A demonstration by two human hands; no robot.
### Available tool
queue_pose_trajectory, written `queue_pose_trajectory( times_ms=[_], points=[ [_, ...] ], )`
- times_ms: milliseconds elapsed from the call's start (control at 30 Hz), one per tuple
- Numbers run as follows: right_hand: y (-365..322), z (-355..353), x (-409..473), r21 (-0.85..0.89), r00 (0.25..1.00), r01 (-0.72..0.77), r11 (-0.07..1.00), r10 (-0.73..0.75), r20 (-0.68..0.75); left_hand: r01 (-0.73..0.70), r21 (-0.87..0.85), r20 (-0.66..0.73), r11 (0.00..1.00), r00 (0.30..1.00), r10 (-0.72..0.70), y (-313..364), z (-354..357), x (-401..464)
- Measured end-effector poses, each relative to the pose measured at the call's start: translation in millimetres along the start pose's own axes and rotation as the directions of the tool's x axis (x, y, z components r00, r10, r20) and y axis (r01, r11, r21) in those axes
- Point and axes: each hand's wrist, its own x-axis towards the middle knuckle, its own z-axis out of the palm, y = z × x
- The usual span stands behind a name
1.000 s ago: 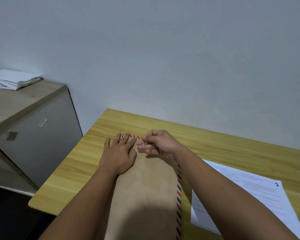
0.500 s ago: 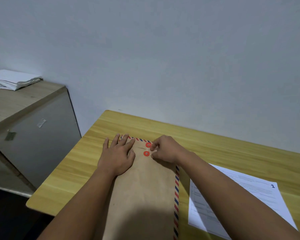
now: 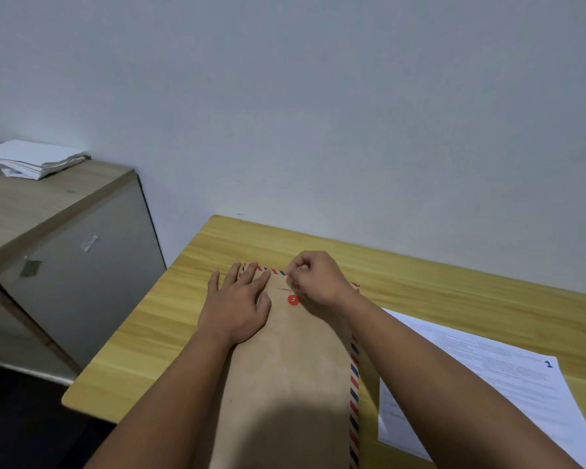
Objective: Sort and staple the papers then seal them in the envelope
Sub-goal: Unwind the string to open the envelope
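Observation:
A brown envelope [image 3: 295,367] with a red and blue striped border lies lengthwise on the wooden table [image 3: 156,333]. Its flap is folded down at the far end. My left hand [image 3: 239,304] presses flat on the envelope's left part near the flap, fingers straight. My right hand [image 3: 315,279] is curled over the flap and pinches the thin closure string [image 3: 295,288] just above the lower red button [image 3: 293,299]. The upper button is mostly hidden under my right fingers.
A printed sheet marked "1" [image 3: 487,377] lies on the table to the right of the envelope. A grey cabinet [image 3: 65,245] stands to the left, with a stack of white papers [image 3: 31,159] on top. A plain wall is behind the table.
My right hand has moved the string from beside the lower button up to the upper one, which it now covers. My left hand stays pressed on the envelope.

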Motion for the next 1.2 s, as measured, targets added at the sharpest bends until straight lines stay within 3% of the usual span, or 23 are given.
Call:
queue_pose_trajectory(
  times_ms=[67, 133, 200, 267, 333, 400, 467, 600, 733, 933, 1033, 1133, 1200],
  points=[
    [0.9, -3.3, 4.4, 0.061, 0.988, -0.068, 0.996, 0.075, -0.133, 0.002, 0.004, 0.005, 1.000, 1.000, -0.002, -0.3, 0.0, 0.6],
    [3.4, -12.0, 8.2, 0.219, 0.956, -0.193, 0.956, 0.234, -0.178, 0.005, 0.006, 0.009, 1.000, 1.000, -0.005, -0.5, 0.2, 1.2],
    [4.4, -22.4, 8.9, 0.472, 0.915, -0.327, 0.818, 0.399, -0.058, 0.007, 0.002, 0.007, 1.000, 1.000, -0.007, -0.2, 0.3, 0.9],
    [4.9, -31.5, 6.4, 0.546, 0.899, -0.399, 0.736, 0.432, 0.075, 0.006, -0.001, -0.001, 1.000, 1.000, -0.006, 0.2, 0.7, 0.5],
    [6.4, -36.3, 2.1, 0.424, 0.923, -0.382, 0.821, 0.366, 0.121, 0.004, -0.003, 0.001, 1.000, 1.000, -0.004, 0.1, 0.6, 0.5],
    [7.3, -38.6, -1.9, 0.204, 0.959, -0.275, 0.940, 0.254, 0.122, 0.005, 0.001, 0.009, 1.000, 1.000, -0.005, -0.1, 0.2, 0.9],
    [9.7, -41.8, 0.7, -0.040, 0.983, -0.136, 0.990, 0.140, 0.118, 0.004, 0.007, 0.009, 1.000, 1.000, -0.004, 0.1, -0.3, 0.8],
    [9.6, -48.8, 17.6, -0.494, 0.978, 0.050, 0.868, 0.059, 0.202, 0.004, 0.005, 0.009, 1.000, 1.000, -0.004, -0.2, -0.7, 0.3],
    [6.4, -47.9, 30.5, -0.643, 0.985, 0.146, 0.752, -0.050, 0.165, -0.003, -0.001, 0.005, 1.000, 1.000, 0.003, -0.1, 0.5, 0.5],
    [-4.2, -21.2, 29.4, -0.430, 0.986, 0.164, 0.888, -0.148, 0.071, -0.003, 0.013, 0.007, 1.000, 1.000, 0.003, -1.1, 1.5, 1.2],
    [-5.5, -10.2, 22.5, -0.196, 0.978, 0.154, 0.968, -0.121, 0.172, -0.005, 0.010, 0.003, 1.000, 1.000, 0.005, -0.5, 1.4, 0.7],
    [-9.1, -16.5, 8.7, 0.092, 0.956, 0.011, 0.996, -0.037, 0.291, -0.006, 0.020, 0.007, 1.000, 1.000, 0.005, -0.6, 1.0, 0.5],
    [-9.6, -25.7, -1.4, 0.155, 0.921, -0.088, 0.984, 0.022, 0.388, -0.004, 0.020, 0.010, 1.000, 1.000, 0.004, -0.8, 1.1, 0.2]
  ],
)
